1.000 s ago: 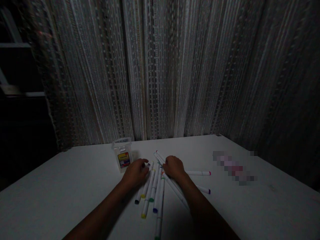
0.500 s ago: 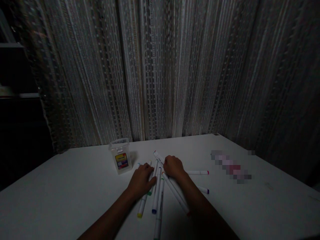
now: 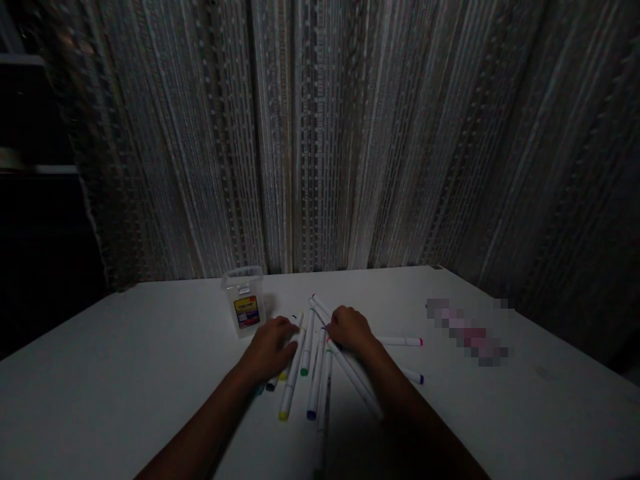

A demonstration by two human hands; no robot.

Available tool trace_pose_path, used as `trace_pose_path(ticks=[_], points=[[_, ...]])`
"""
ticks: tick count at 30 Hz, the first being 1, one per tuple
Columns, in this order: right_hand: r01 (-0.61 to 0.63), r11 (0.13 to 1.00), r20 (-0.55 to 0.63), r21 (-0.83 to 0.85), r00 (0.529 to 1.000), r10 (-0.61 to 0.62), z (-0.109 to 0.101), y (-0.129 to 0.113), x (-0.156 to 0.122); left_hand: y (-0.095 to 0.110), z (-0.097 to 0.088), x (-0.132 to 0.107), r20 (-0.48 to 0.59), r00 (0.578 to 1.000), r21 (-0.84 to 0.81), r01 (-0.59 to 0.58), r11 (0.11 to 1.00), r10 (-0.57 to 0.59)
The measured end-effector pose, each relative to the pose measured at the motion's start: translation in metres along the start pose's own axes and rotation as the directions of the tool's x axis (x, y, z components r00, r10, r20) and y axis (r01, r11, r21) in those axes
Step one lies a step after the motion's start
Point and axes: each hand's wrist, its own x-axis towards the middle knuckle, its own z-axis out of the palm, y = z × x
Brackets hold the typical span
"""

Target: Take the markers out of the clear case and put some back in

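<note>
Several white markers with coloured ends lie in a loose heap on the white table (image 3: 150,373). My left hand (image 3: 269,348) rests over the heap's left side, thumb and fingers apart, beside a yellow-ended marker (image 3: 293,373). Partly under that palm are other markers, some dark or teal at the end. My right hand (image 3: 351,328) is closed around a white marker (image 3: 320,308) at the far side of the heap; its fingertips are partly hidden. Between the hands lie a green-ended marker (image 3: 308,343) and a blue-ended marker (image 3: 315,383).
A clear plastic box (image 3: 243,300) with a yellow and blue label stands upright behind my left hand. Markers with pink (image 3: 400,341) and purple (image 3: 413,377) ends lie beyond my right forearm. A pixelated pinkish item (image 3: 467,332) is further right. A curtain (image 3: 320,133) hangs behind the table.
My left hand has shifted left, uncovering more of the yellow-ended and green-ended markers. My right hand stays closed at the heap's far side, where a second marker end now shows. The view has shifted slightly.
</note>
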Motion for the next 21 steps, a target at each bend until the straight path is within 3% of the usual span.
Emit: trace_pose_path(ticks=[5, 14, 21], points=[[0.072, 0.997, 0.09, -0.017, 0.994, -0.07, 0.002, -0.011, -0.005, 0.002, 0.003, 0.0, 0.045, 0.999, 0.029, -0.002, 1.0, 0.0], [0.098, 0.995, -0.005, -0.008, 0.995, -0.098, 0.006, -0.017, -0.006, 0.003, 0.002, 0.001, -0.022, 0.998, 0.042, 0.061, 0.997, -0.06], [0.297, 0.945, 0.048, 0.135, 0.951, -0.306, 0.008, -0.029, -0.014, 0.007, -0.001, 0.001, -0.024, 0.998, 0.096, 0.054, 0.994, -0.052]])
